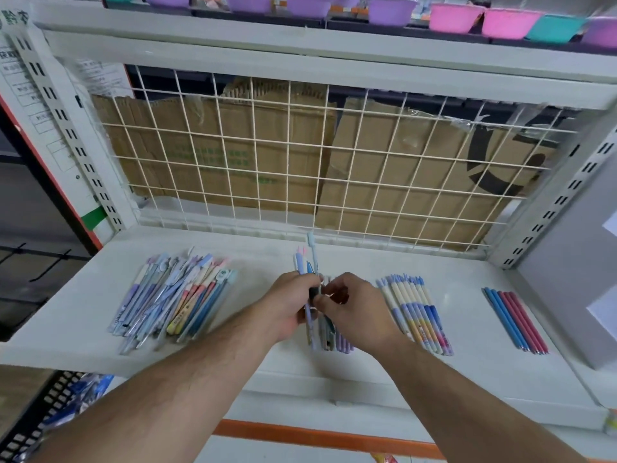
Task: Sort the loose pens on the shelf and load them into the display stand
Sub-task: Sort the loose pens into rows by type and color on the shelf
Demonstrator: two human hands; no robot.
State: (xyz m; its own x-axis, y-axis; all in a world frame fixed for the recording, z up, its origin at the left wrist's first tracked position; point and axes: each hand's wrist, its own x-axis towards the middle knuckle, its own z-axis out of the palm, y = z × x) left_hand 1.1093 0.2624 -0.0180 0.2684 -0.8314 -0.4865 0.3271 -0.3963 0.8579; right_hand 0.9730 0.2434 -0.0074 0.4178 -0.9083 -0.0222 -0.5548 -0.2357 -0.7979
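**Step in hand: sorting by type.**

We hold a bundle of pens [309,267] upright in the left hand [288,307], fingers curled round the barrels, above the middle of the shelf [467,372]. The right hand [355,309] meets it with its fingertips pinched on the bundle at mid-barrel. Blur prevents us from telling which pen it has.

**Location of stock.** The unsorted pile [173,295] lies at the left of the shelf. A small group [335,340] lies directly beneath the hands. A row of pastel pens [417,312] lies just to its right. A set of blue and red pens [516,319] lies well apart, further right. The display stand is not in view. Judging by the size of the pile, much of the sorting is not yet done.

**Recommended procedure (our judgement):**

1. Grip the bundle low, so that the caps fan out and the patterns can be read.
2. Draw one pen at a time, lengthwise along the barrel and not sideways, so that neighbouring pens do not slip.
3. Compare cap and barrel with each group before we set the pen down.
4. Lay it parallel to its group, cap toward the wire grid [300,155], and leave a gap between groups.

**Caution.** Round barrels roll, so we place each pen well back from the front edge.
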